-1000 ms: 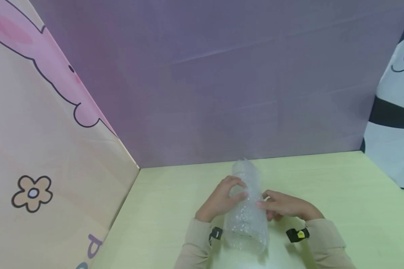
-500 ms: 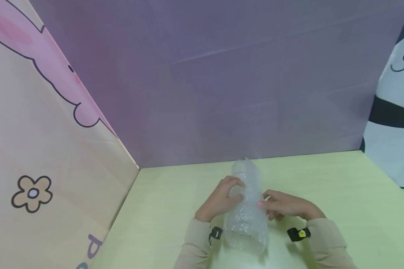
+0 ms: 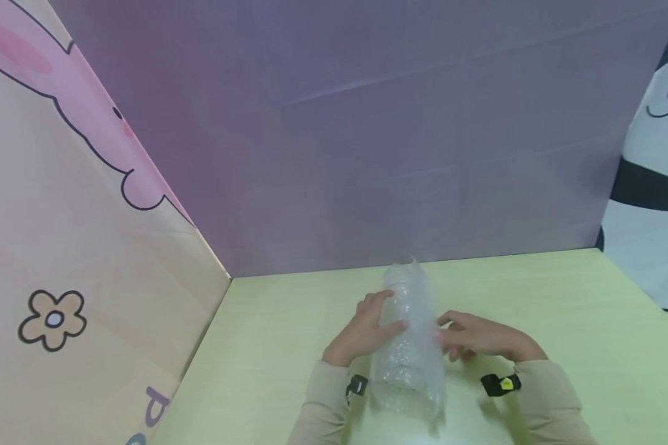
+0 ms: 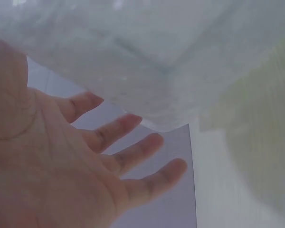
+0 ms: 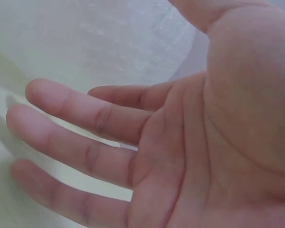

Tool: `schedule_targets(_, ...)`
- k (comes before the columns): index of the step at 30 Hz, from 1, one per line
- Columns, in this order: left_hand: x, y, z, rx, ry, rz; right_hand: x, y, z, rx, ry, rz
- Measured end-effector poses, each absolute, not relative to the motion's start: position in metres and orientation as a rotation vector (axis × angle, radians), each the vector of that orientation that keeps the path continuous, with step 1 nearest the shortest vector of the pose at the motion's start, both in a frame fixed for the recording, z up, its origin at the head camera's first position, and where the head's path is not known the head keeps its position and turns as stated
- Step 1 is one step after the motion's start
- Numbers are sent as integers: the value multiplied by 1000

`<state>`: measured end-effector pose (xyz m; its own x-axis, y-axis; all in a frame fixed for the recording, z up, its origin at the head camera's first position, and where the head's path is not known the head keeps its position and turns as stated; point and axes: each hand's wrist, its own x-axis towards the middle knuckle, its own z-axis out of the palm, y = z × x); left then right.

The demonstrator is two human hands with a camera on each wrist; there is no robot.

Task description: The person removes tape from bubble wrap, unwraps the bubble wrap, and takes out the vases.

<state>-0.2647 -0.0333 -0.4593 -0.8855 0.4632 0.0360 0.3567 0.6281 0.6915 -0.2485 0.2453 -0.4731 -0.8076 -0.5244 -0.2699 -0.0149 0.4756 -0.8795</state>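
A roll of clear bubble wrap lies lengthwise on the table, its near end showing as a round opening. At its left side is my left hand, thumb laid over the top and fingers along the flank. The left wrist view shows those fingers spread and nearly straight beneath the wrap. My right hand is at the opposite side, thumb and index fingertips right at the wrap's edge. Its other fingers extend loosely below the wrap in the right wrist view, where the thumb tip is out of frame.
The pale yellow-green table meets a purple backdrop at the back. A cream panel with a flower drawing stands on the left. On the right is a panel with a panda drawing.
My right hand has shifted slightly right, and the wrap's right side and far corner have spread out a little with it. The left index finger has drawn back towards the roll's left side.
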Motion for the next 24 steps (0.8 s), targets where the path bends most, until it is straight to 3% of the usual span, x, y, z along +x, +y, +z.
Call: schedule_targets(24,-261,-29,-462,540,2651,1038,-241,274,-450,-552,2257,-1301)
